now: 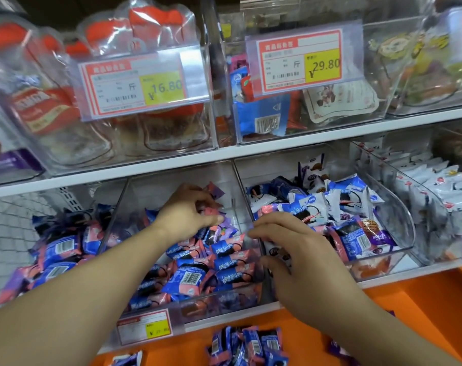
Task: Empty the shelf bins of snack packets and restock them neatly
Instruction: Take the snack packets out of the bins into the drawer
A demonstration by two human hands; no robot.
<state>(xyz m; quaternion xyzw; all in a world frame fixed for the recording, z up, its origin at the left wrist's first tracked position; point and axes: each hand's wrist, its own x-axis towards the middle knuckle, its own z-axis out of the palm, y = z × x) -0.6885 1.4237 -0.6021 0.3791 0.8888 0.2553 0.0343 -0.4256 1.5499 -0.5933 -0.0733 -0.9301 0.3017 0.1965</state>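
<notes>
A shop shelf (171, 165) carries clear bins; an orange ledge (383, 307) below holds loose packets (245, 344). The middle bin (150, 313) is part filled with blue-pink packets (193, 276). The left hand (190, 212) pinches a few packets near its back wall; the right hand (285, 249) rests on its front right corner, fingers loosely spread, gripping nothing. Best laid in flat rows, labels up.

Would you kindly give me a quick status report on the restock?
Left hand pinching small pink-purple snack packets over clear plastic middle bin. Right hand open on bin divider. Loose packets on orange ledge.
</notes>
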